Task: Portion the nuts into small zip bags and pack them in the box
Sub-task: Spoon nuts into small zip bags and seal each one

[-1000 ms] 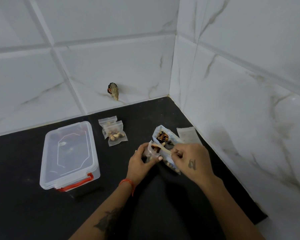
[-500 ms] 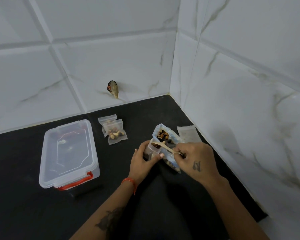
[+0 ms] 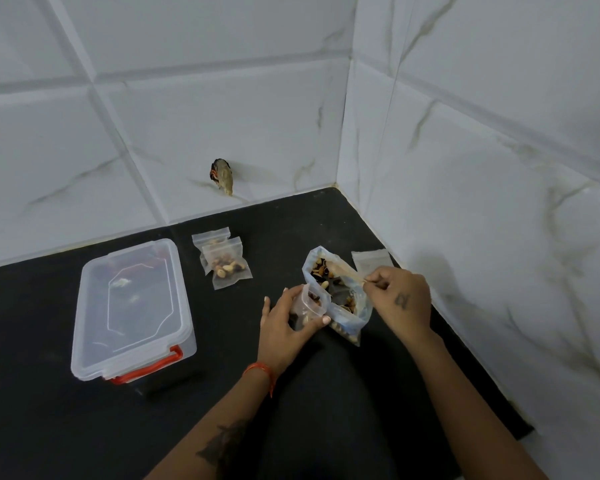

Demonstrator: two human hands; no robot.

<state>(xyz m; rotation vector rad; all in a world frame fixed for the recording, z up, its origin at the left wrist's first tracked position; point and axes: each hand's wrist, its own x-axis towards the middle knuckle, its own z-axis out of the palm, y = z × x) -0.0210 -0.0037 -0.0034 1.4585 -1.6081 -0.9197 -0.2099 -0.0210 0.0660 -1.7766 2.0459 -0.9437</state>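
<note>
Furthest to the left of the fingers stands the clear rectangular plastic box with red latches point(image 3: 132, 306), its lid on, well apart from the work. Between it and the left hand lie two small clear zip bags already filled with mixed nuts point(image 3: 226, 263), overlapping on the black desk point(image 3: 49, 427).

The left hand point(image 3: 284, 323) has its fingers point(image 3: 323, 319) curled round a small clear zip bag point(image 3: 308, 306) that it holds upright with the mouth open; some nuts sit inside it. Touching that bag on the right is the large clear supply bag of mixed nuts point(image 3: 340, 292), open at the top. The right hand point(image 3: 400, 296) pinches the handle of a pale wooden spoon point(image 3: 343, 271) whose bowl is down among the nuts. Just beyond the right hand lies an empty small zip bag point(image 3: 369, 259), flat.

What could go wrong, as I judge it: the small bag's mouth is narrow and soft, so a heaped spoon could shed nuts onto the desk, or the mouth could fold if the left grip slackens. The supply bag is floppy and could slump and spill if the spoon drags its side.

The desk is a matt black top set into a corner of white marble-veined wall tiles point(image 3: 222, 116); a small brown fitting point(image 3: 222, 176) sticks out of the back wall.
</note>
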